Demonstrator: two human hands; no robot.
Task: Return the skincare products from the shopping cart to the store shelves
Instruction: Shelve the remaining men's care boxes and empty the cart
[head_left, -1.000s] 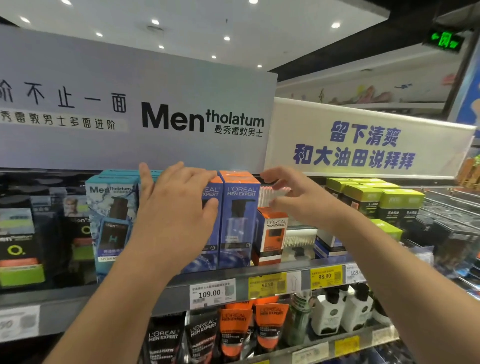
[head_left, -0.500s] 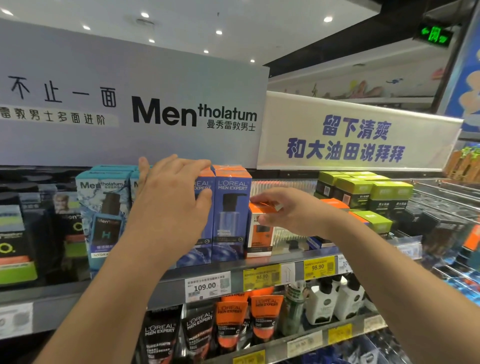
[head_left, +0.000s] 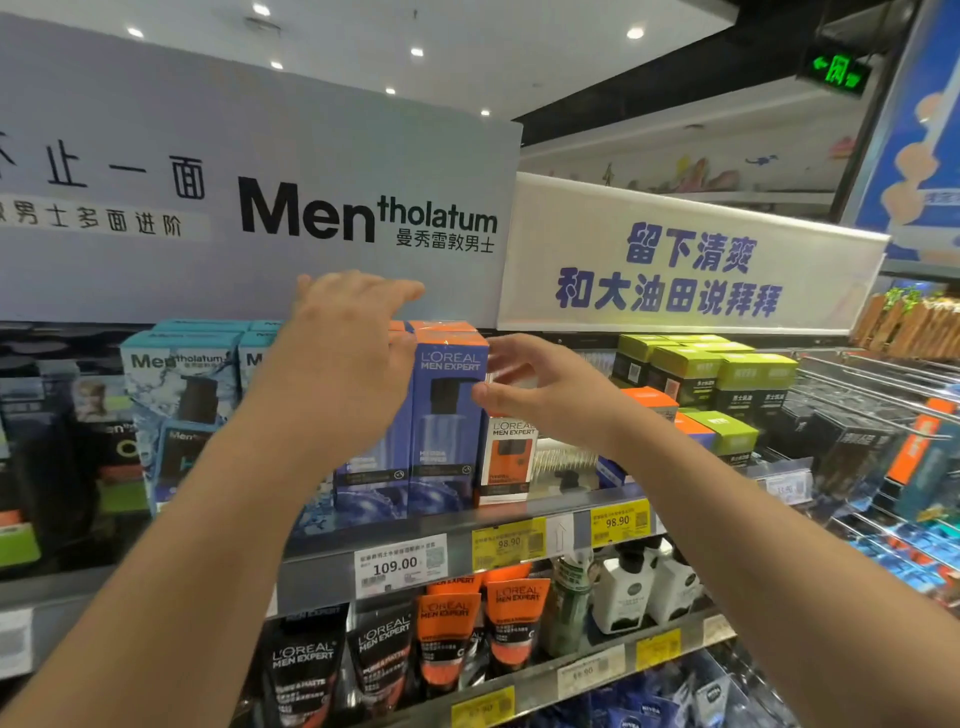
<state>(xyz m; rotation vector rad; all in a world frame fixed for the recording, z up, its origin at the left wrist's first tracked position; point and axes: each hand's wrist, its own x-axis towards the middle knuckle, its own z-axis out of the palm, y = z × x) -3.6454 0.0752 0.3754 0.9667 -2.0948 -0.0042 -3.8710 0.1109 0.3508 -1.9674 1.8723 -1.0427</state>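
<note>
On the upper steel shelf (head_left: 415, 530), my left hand (head_left: 343, 358) lies flat-fingered against the tall blue-and-orange cardboard L'Oréal box (head_left: 447, 415) while my right hand (head_left: 550, 400), fingers loosely spread and grasping nothing, steadies its side, probably squaring it into the row.

Both hands (bare) at blue L'Oréal box (head_left: 449, 415)

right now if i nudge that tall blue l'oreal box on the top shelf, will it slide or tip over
The tall blue L'Oreal box is narrow for its height, so a push near its top would probably tip it rather than slide it. Its glossy wrap looks slippery. The matching blue box on one side and the short orange box on the other should brace it sideways.
</note>
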